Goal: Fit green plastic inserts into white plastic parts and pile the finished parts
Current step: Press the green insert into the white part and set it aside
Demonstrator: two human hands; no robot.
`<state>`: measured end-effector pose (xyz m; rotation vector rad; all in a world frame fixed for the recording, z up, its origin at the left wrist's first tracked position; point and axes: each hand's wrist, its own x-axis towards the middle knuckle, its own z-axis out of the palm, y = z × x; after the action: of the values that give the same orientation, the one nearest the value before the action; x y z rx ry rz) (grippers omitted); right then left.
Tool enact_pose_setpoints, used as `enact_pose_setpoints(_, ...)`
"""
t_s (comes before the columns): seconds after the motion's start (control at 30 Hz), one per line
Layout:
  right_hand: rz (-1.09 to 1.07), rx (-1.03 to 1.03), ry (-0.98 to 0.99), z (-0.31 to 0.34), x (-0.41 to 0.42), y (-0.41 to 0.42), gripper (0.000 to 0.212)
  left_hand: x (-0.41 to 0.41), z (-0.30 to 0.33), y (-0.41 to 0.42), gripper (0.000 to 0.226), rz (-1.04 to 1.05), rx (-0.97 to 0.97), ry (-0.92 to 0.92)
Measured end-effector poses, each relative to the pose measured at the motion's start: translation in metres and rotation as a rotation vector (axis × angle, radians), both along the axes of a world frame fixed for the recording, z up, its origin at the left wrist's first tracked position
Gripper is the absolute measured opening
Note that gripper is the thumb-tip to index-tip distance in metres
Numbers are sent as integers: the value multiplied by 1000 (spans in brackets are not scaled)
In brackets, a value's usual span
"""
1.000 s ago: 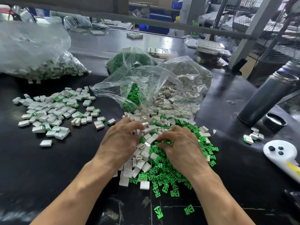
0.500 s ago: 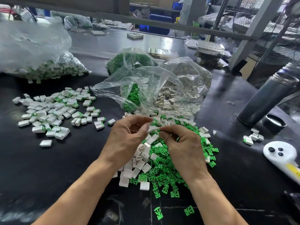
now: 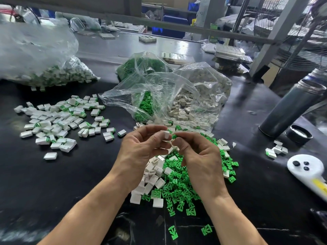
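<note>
My left hand (image 3: 141,147) pinches a small white plastic part (image 3: 166,135) between thumb and fingers, raised above the table. My right hand (image 3: 198,156) pinches a green insert (image 3: 174,137) right beside that part, the two pieces touching or nearly so. Under both hands lies a mixed heap of loose green inserts (image 3: 180,188) and white parts (image 3: 152,179). A spread pile of finished white parts with green ends (image 3: 58,121) lies on the black table to the left.
An open clear bag (image 3: 177,96) of green and white pieces lies just behind my hands. A large bag of finished parts (image 3: 44,68) sits at far left. A grey flask (image 3: 292,106), its cap (image 3: 300,134), a white controller (image 3: 307,172) and a few parts (image 3: 277,150) stand at right.
Both hands rose out of the heap, where they had been picking, and came together. The left now holds a white part and the right a green insert against it.
</note>
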<state>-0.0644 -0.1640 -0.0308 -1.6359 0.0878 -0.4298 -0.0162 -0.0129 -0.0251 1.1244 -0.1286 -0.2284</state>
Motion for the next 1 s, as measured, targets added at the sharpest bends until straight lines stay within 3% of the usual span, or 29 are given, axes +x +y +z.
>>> enact_pose_setpoints(0.1,3,6,-24,0,-1,2,10,-2,1,0,33,-6,24,-3)
enact_pose_setpoints(0.33,6,13,5,0,-1,2,12,-4,2,-1,25,-37,61,-18)
enact_pose_setpoints(0.73,-33,-253,6,-2,-1,-2,17,-6,-4,0,15,14,293,-174)
enact_pose_setpoints(0.9,41,156,69,3,0,-2,11,-8,-1,-5,28,13,241,-132)
enact_pose_setpoints(1.0,82,282,74,4,1,0,5,-9,-1,-6,31,-3,194,-90)
